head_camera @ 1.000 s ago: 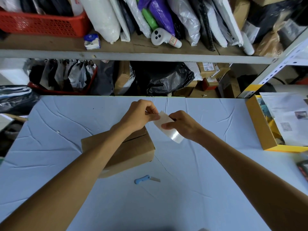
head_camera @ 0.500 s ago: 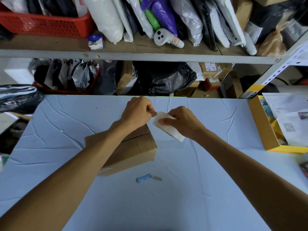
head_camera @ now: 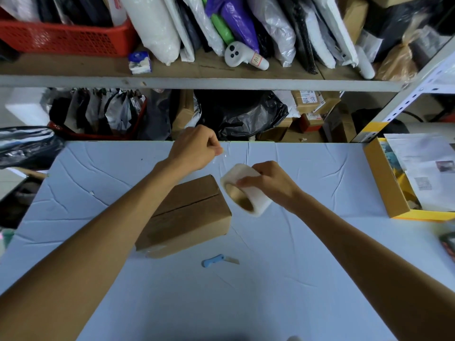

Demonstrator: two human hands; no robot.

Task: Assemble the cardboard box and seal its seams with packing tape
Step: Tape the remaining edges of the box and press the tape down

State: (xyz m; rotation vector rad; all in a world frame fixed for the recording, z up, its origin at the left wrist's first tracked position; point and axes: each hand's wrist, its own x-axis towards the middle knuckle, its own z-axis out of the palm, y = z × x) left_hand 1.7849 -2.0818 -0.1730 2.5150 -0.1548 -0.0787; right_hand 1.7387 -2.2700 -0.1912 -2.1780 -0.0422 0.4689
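gripping cloudy round tape roll (head_camera: pixel 258 200) beside cardboard box (head_camera: pixel 197 217)

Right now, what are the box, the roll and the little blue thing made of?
The box: matte brown cardboard, judging by its folded flaps. The tape roll: glossy, milky plastic film on a brown, probably cardboard core. The blue cutter: smooth handle, likely plastic; grey blade, probably metal.

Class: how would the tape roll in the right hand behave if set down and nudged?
The tape roll is a round ring with a hollow core, so on its rim it would probably roll. Laid flat, it should stay put. It seems light: the right hand holds it aloft with fingers alone.
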